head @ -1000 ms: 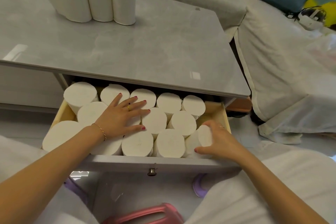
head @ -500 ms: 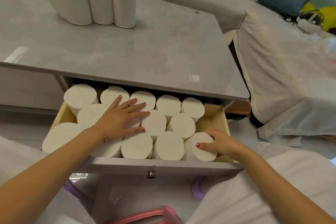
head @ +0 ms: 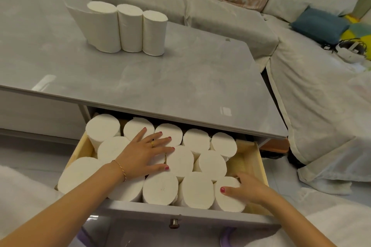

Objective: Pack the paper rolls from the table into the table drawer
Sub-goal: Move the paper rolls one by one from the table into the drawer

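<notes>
The pulled-out wooden drawer (head: 261,158) under the grey table (head: 160,78) holds several white paper rolls standing on end. My left hand (head: 144,152) lies flat, fingers spread, on the tops of the middle rolls. My right hand (head: 247,188) grips the front right roll (head: 228,196), thumb on its top and fingers down its right side. Three more rolls (head: 128,28) stand in a row at the back left of the tabletop, partly wrapped in plastic.
Bare drawer floor (head: 241,162) shows at the right, behind the gripped roll. A knob (head: 174,222) sits on the drawer front. A covered sofa (head: 311,86) runs behind and to the right of the table, with a blue cushion (head: 319,25) and a headset (head: 349,51).
My right hand has pressed the front right roll upright into the front row. The view has tilted up, showing more of the table. My left hand stays on the middle rolls.
</notes>
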